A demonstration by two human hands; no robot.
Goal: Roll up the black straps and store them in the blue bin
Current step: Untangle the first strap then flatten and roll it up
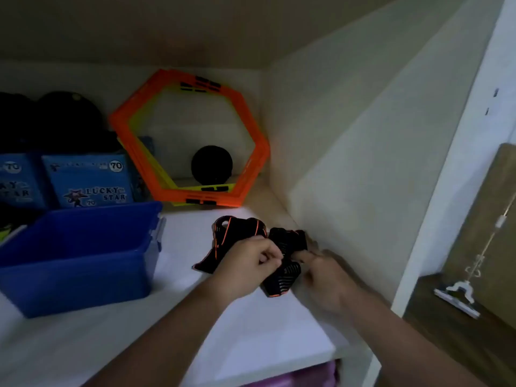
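Black straps with orange edging (240,233) lie bunched on the white shelf (251,331), near its right wall. My left hand (245,270) is closed on the straps from the near side, thumb and fingers pinching the fabric. My right hand (325,280) grips the right part of the same bundle, fingers curled against it; it is blurred. The blue bin (81,261) stands to the left of the straps, open-topped, and its inside looks bare.
Orange and yellow hexagonal frames (251,129) lean against the back wall, with a round black object (211,164) behind them. Blue "Lucky Star" boxes (89,181) and dark round items (67,118) stand at the back left. The cabinet side wall (363,163) is close on the right.
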